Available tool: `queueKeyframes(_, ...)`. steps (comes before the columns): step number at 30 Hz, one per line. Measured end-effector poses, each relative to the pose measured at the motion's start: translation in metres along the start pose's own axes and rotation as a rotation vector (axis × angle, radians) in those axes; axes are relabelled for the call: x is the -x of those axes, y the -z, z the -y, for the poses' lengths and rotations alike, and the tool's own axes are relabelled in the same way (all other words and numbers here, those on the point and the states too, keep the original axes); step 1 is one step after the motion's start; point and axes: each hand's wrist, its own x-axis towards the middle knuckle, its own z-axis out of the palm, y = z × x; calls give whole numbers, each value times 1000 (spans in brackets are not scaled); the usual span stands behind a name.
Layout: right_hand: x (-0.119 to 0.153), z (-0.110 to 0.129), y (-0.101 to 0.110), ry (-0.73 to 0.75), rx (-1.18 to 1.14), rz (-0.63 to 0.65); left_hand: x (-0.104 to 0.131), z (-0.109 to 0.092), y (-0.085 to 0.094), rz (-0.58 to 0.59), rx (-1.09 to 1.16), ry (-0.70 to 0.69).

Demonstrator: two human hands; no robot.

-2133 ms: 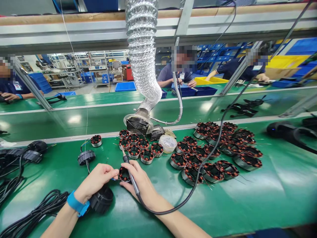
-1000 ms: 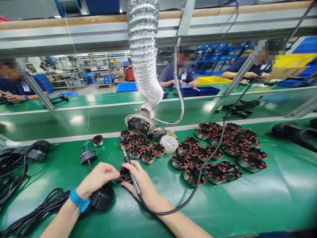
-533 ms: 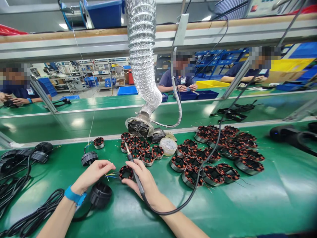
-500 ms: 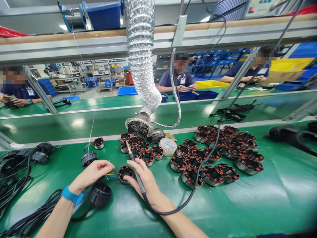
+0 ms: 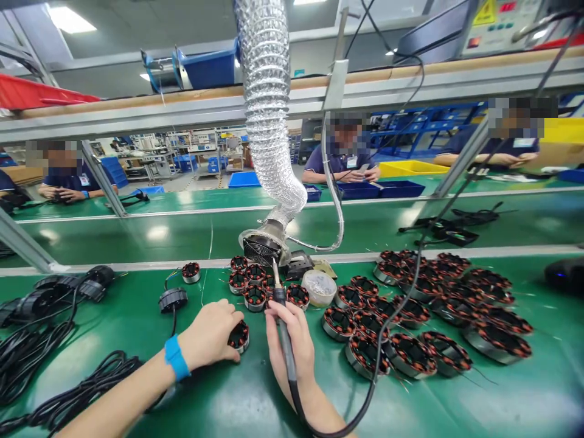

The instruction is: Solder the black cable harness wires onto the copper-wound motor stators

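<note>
My left hand (image 5: 214,333), with a blue band at the wrist, curls its fingers round a copper-wound stator ring (image 5: 239,336) on the green bench. To its right, my right hand (image 5: 292,340) holds a soldering iron (image 5: 283,331) with the tip pointing up and away from me. The iron's black cable loops down past my forearm and up to the right. Just beyond the tip stands a round fan intake (image 5: 263,248) under a silver duct. The black cap seen near my left wrist before is hidden behind the hand and forearm.
Small stators (image 5: 254,296) cluster beyond my hands, beside a round tub (image 5: 319,288). Many larger stators (image 5: 413,354) fill the right side. Black caps and coiled cables (image 5: 86,389) lie at left. Several people sit across the bench behind a metal frame (image 5: 104,179).
My left hand has moved right and closed on the stator ring. My right hand has moved off that ring, rightward with the iron, which is now more upright. The camera view has shifted.
</note>
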Motion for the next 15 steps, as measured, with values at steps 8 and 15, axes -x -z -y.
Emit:
queueKeyframes(8, 2, 2, 1, 37, 0, 18, -24, 81, 9, -65, -223, 355)
queueKeyframes(15, 5, -6, 0, 63, 24, -3, -41, 131, 8, 36, -182, 430)
